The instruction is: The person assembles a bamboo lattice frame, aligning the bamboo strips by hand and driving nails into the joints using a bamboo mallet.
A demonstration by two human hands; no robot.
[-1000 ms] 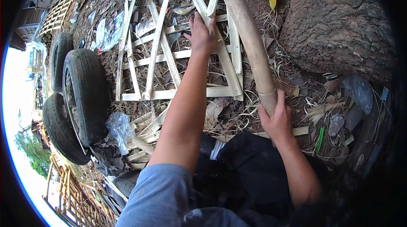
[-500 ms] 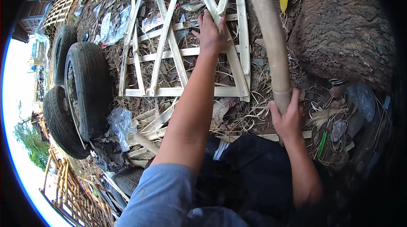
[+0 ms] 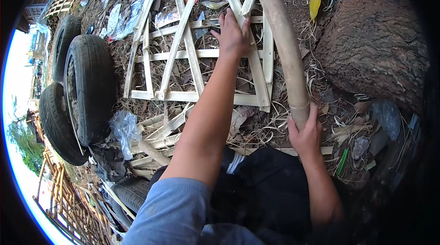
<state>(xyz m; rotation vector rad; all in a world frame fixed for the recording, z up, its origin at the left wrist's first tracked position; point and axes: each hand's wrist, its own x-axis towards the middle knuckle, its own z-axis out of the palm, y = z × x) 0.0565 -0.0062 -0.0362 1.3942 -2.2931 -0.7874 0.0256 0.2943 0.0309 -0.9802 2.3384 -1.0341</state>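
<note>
A lattice of pale split-bamboo strips lies on the littered ground in front of me. My left hand rests on one of its slanting strips near the right side, fingers spread and holding nothing. A thick, slightly curved bamboo pole is in my right hand, whose fingers wrap round its near end just below a node ring. The pole's far end is over the upper right corner of the lattice; whether it touches a strip there I cannot tell.
Several old tyres stand at the left beside a clear plastic bag. Loose bamboo offcuts lie near my knees. A rough tree trunk is at the right, with a yellow leaf by it. Bamboo poles are piled at lower left.
The pole's far end swung up and out of the top of view, then came back down beside the lattice. My left hand stays on the same strip. The camera view has shifted slightly.
</note>
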